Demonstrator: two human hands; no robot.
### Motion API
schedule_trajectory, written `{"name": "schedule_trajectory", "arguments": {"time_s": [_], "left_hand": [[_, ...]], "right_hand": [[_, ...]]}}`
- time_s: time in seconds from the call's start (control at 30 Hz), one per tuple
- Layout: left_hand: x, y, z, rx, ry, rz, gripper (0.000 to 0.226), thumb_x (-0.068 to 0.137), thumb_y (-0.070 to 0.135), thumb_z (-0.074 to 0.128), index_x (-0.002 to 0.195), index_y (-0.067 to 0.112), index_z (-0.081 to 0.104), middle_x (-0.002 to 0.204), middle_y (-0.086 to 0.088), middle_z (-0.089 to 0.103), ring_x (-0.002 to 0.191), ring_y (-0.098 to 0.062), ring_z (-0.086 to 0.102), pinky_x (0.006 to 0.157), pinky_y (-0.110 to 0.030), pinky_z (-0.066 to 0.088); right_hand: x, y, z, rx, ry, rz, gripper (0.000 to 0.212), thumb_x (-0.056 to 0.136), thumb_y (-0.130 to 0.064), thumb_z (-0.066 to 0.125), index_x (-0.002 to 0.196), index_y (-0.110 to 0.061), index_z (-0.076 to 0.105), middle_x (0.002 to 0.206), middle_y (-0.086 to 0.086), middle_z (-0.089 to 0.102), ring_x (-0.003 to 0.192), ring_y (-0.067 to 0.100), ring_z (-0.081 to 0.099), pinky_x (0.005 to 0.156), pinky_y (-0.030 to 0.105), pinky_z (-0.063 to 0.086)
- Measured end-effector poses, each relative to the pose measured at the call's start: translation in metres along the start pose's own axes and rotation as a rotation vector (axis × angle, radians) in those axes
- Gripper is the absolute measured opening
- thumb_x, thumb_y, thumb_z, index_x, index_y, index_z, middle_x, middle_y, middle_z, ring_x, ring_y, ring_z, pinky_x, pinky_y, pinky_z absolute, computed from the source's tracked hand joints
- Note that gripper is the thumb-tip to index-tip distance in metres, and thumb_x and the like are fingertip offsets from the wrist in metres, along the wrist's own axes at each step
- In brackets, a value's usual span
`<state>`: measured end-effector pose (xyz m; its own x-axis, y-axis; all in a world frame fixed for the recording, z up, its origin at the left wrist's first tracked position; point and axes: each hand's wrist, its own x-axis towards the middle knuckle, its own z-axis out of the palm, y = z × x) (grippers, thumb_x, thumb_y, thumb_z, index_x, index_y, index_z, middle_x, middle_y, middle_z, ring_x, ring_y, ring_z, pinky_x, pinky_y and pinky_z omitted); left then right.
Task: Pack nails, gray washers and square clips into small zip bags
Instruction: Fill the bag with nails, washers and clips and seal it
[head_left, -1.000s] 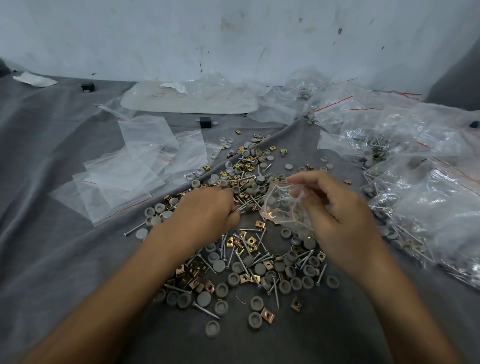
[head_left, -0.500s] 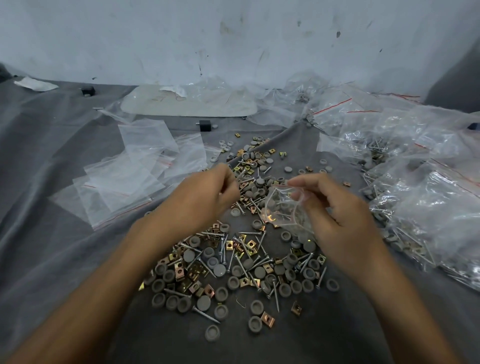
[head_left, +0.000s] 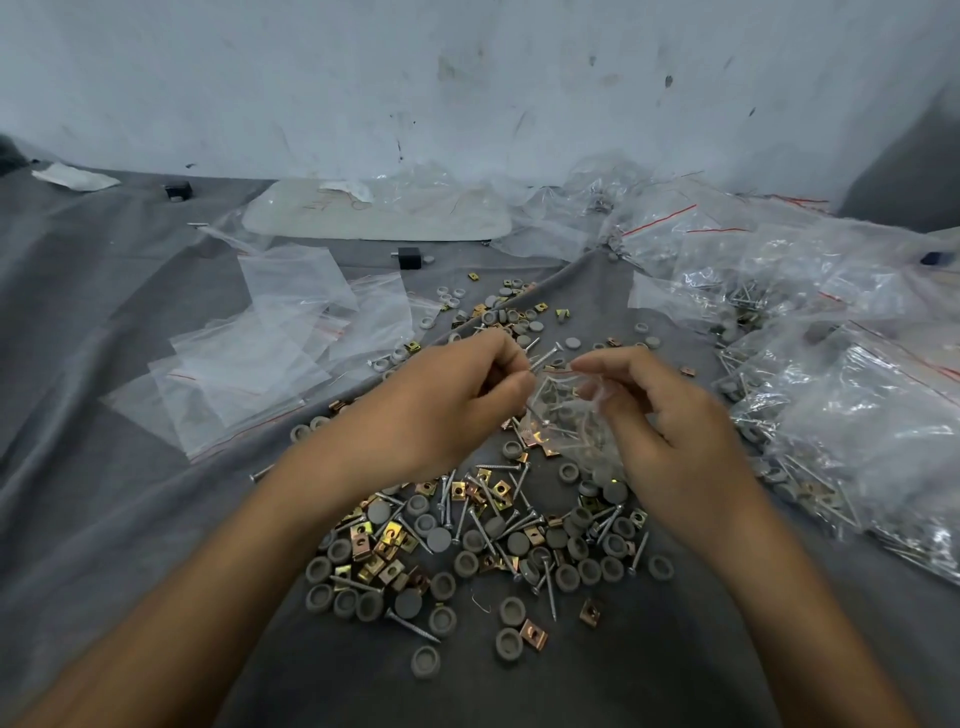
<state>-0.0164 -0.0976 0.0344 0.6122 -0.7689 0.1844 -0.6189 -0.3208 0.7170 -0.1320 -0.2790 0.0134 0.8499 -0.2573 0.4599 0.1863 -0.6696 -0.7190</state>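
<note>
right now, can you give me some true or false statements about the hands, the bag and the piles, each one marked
1. The left hand pinches a nail beside the mouth of the small zip bag. True.
2. The right hand holds nothing. False: it pinches the bag's mouth.
3. The held bag is empty. False: washers and a clip show inside.
4. The empty zip bags lie left of the loose pile. True.
5. The filled bags lie on the left too. False: they lie on the right.
</note>
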Motion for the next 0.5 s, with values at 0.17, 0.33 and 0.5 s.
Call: {"name": "schedule_trajectory", "arguments": {"time_s": [0.17, 0.33, 0.5], "left_hand": [[0.002, 0.001, 0.006, -0.061, 0.017, 0.009, 0.008, 0.101, 0.036, 0.056, 0.094, 0.033, 0.058, 0.078, 0.017, 0.065, 0.067, -0.002, 0.057, 0.061, -0.02, 0.044], [0.003, 0.001, 0.005, -0.079, 0.069, 0.041, 0.008, 0.1, 0.034, 0.059, 0.094, 0.031, 0.062, 0.079, 0.017, 0.066, 0.066, -0.001, 0.056, 0.061, -0.018, 0.041], [0.001, 0.006, -0.006, -0.059, 0.119, 0.056, 0.005, 0.097, 0.032, 0.066, 0.092, 0.029, 0.067, 0.08, 0.015, 0.068, 0.064, 0.002, 0.058, 0.058, -0.011, 0.042]], "right_hand": [[0.0, -0.001, 0.001, 0.001, -0.003, -0.017, 0.029, 0.104, -0.007, 0.055, 0.112, -0.032, 0.066, 0.099, -0.025, 0.068, 0.1, -0.005, 0.065, 0.079, 0.007, 0.046], [-0.001, 0.001, 0.001, 0.011, 0.008, -0.004, 0.028, 0.104, -0.008, 0.055, 0.112, -0.032, 0.067, 0.097, -0.023, 0.069, 0.096, -0.001, 0.066, 0.076, 0.01, 0.046], [0.0, 0.002, -0.002, 0.032, 0.023, 0.03, 0.03, 0.104, -0.011, 0.054, 0.11, -0.037, 0.066, 0.096, -0.021, 0.068, 0.088, 0.006, 0.067, 0.069, 0.016, 0.048]]}}
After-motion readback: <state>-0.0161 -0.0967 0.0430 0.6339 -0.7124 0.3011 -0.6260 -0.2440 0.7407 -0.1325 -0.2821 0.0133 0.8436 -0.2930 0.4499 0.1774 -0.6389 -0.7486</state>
